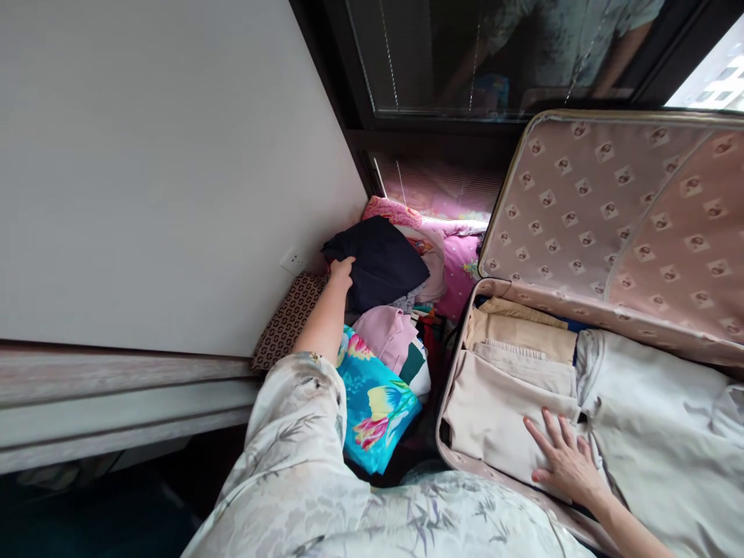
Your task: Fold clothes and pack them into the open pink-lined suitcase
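Note:
My left hand (342, 271) reaches out to the pile by the wall and grips the near left edge of a folded dark navy garment (387, 263); most of its fingers are hidden by the cloth. My right hand (566, 461) lies with fingers spread on a folded beige garment (494, 403) inside the open suitcase (450, 387). Below the navy cloth are a folded pink garment (384, 333) and a turquoise floral cloth (375, 418). Tan folded clothes (523, 329) and pale grey-white clothes (651, 380) also fill the suitcase.
The suitcase lid (581, 201), lined in patterned pink, stands raised against the dark window frame (442, 128). A brown patterned box or bag (291, 318) sits against the white wall (174, 170), below a socket (292, 261). Pink dotted fabric (462, 271) lies behind the pile.

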Motion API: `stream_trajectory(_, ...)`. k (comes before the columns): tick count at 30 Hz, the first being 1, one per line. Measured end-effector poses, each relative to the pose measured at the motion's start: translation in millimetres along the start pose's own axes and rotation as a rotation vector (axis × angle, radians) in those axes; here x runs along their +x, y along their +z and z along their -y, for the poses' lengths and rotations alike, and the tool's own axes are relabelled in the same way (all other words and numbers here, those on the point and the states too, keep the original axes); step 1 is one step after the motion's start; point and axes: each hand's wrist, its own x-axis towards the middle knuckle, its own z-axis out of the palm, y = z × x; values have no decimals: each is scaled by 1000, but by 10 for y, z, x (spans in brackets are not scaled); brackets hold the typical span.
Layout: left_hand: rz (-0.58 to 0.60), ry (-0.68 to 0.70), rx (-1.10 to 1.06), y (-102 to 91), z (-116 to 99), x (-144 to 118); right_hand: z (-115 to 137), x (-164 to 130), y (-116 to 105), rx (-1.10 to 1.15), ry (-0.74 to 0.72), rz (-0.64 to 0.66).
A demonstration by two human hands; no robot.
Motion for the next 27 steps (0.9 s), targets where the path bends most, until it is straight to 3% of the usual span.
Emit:
stream_trajectory(5, 57, -36, -351, 125, -392, -176, 68, -11, -132, 0, 6, 9)
stream_trajectory(11, 256, 122, -622, 87, -929, -743, 134, 126, -571, 96, 19, 65)
stream_trajectory(14, 325, 215, -652, -22, -1207, -1296, 203, 307, -1033, 502, -10, -56)
stream_trajectory(16, 366, 238, -675, -86, -1342, -1755, 307, 420, -1427, 967, -72, -103)
stream_trajectory(18, 422, 215, -722, -95, -1350, -2253, 443, 506, -1825, 1443, -144, -63)
stream_trajectory(20, 490, 131, -759, -2, -1155, -2772, 557, 576, -2138, 1823, -232, -17)
stream_trajectory(23, 568, -140, -713, 347, -442, -3576, 550, 683, -2276, 2214, -273, -39)
stream_trajectory(25, 585, -369, -670, 634, 205, -4074, 382, 756, -2115, 2311, -71, -99)
stream_trajectory(27, 597, -583, -477, 847, 825, -4456, 117, 811, -1822, 2244, 288, -169)
